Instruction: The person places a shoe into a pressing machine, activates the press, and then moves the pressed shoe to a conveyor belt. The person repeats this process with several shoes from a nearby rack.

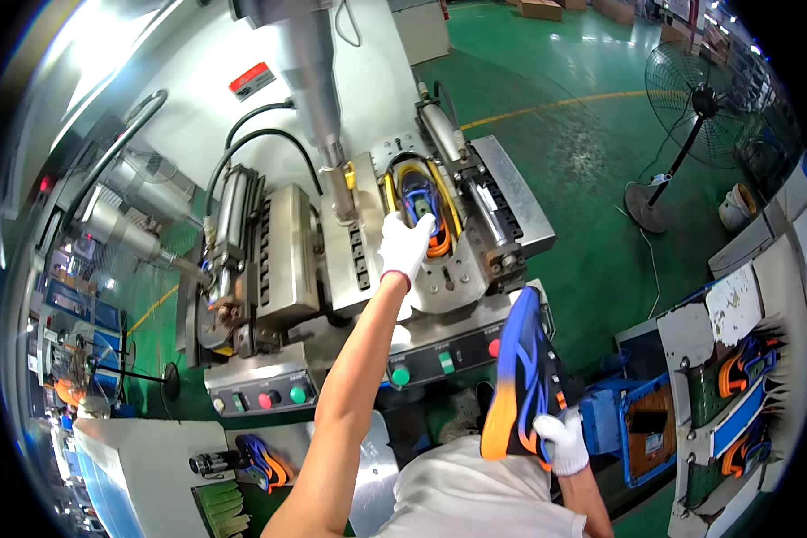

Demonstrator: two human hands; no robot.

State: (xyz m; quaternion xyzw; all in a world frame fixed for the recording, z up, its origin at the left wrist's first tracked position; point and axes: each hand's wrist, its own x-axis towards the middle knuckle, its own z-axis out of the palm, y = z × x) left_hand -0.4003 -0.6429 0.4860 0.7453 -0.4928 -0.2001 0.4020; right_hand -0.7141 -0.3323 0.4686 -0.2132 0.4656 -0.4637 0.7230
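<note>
In a white glove, my left hand (405, 245) reaches out to the metal press (465, 279). Its thumb and fingers are apart at the near left side of a blue-and-orange sneaker (439, 242). That sneaker sits in the press's oval well, between yellow edges; my hand covers part of it, and I cannot tell how firmly it touches. Close to my body, my gloved right hand (562, 441) grips another sneaker (511, 377) by its lower end. This one is tilted upright, its blue-to-orange sole facing left.
A control panel with coloured buttons (401, 376) runs along the press front. A second press station (289, 255) stands left. More sneakers rest on a rack (733, 368) at right and one sneaker (264, 464) lies lower left. A blue crate (647, 430) and pedestal fan (696, 101) stand right.
</note>
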